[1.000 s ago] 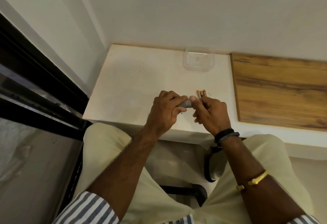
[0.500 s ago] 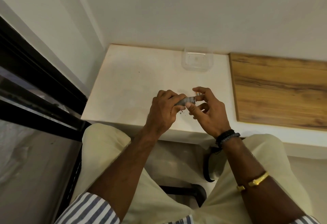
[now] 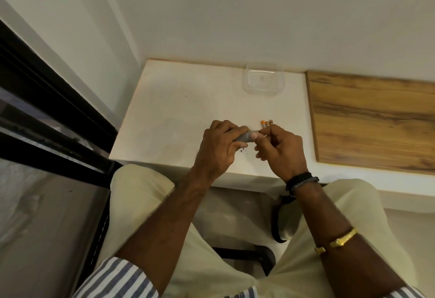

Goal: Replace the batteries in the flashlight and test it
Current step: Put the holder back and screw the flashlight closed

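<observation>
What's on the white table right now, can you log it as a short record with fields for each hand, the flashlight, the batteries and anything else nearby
left hand: left hand wrapped around the grey flashlight, held above the table's near edge
right hand: right hand at the flashlight's right end, thumb pressed against it
batteries: two batteries side by side on the white table, just beyond the right hand
container: clear plastic container at the back, by the wall
board: wooden board on the right
debris: small dark specks under the hands

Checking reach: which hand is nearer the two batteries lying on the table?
Right. The right hand sits just in front of the batteries; the left hand is farther left, gripping the flashlight.
</observation>
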`<state>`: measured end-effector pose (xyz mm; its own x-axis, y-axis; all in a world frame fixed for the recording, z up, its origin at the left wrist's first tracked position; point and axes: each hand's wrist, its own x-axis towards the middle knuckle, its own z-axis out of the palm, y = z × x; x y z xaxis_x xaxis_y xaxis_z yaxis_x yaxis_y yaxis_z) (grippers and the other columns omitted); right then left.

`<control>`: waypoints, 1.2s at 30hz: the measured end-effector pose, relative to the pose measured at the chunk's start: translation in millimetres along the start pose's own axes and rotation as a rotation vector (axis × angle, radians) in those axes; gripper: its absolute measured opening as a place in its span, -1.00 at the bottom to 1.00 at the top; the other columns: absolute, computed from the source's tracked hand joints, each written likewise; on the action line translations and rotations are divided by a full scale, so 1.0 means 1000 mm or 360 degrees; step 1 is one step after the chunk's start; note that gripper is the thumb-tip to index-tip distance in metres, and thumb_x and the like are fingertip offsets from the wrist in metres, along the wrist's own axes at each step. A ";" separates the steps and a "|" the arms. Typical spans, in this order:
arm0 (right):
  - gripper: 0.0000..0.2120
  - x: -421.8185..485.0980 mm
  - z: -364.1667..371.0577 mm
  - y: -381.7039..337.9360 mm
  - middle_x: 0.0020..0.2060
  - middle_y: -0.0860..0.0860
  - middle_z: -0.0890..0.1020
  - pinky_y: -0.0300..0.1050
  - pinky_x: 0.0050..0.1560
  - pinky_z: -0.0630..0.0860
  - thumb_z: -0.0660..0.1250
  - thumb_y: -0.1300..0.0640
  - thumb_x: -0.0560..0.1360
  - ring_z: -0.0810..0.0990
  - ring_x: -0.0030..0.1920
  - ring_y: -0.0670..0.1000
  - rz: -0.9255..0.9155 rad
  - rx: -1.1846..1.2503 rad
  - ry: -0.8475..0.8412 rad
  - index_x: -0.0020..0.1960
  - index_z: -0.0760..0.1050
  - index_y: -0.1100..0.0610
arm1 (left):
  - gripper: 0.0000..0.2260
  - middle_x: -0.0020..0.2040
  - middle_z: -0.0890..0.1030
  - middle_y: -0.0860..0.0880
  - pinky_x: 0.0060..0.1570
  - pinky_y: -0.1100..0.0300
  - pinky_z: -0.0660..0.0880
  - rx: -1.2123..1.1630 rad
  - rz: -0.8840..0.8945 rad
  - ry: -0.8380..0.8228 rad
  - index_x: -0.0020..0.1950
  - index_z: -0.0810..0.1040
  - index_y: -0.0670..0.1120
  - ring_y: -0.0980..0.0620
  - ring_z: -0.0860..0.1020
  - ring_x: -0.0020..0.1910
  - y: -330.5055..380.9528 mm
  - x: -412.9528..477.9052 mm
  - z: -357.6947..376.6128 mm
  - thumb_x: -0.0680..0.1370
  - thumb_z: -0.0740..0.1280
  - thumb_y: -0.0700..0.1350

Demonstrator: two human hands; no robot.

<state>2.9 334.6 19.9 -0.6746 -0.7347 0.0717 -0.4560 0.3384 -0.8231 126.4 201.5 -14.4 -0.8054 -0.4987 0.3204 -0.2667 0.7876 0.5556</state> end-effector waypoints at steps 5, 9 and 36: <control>-0.60 -0.001 -0.002 0.000 -0.17 -0.10 0.68 -0.06 -0.24 0.70 0.31 -0.26 0.54 0.70 -0.32 -0.09 0.0002 -0.0026 -0.0020 0.17 0.54 0.03 | -0.70 0.04 0.64 -0.10 -0.08 -0.03 0.54 -0.0017 -0.0008 0.0013 0.26 0.61 -0.13 -0.10 0.51 0.03 0.002 0.001 0.002 0.54 0.40 -0.10; -0.76 0.002 0.000 0.007 -0.15 -0.03 0.71 0.06 -0.17 0.71 0.41 -0.03 0.58 0.72 -0.23 -0.06 -0.0124 0.0025 -0.0026 0.16 0.59 0.08 | -0.71 0.03 0.64 -0.10 -0.09 -0.04 0.54 -0.0005 -0.0015 0.0003 0.25 0.61 -0.12 -0.09 0.50 0.01 0.001 0.000 0.000 0.54 0.39 -0.09; -0.40 0.004 0.008 0.014 -0.52 0.01 0.51 -0.18 -0.40 0.23 -0.05 -0.22 0.61 0.44 -0.49 0.07 -0.0205 -0.0715 0.0294 -0.29 0.54 0.12 | -0.72 0.06 0.63 -0.14 -0.04 0.14 0.45 -0.0333 0.0031 -0.0310 0.26 0.56 -0.21 0.03 0.45 -0.02 0.012 -0.003 0.005 0.61 0.29 -0.12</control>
<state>-1.2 331.8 4.1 -0.6693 -0.6846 0.2885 -0.7198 0.5014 -0.4801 122.7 213.9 -12.9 -0.9012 -0.3895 0.1904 -0.1516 0.6945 0.7033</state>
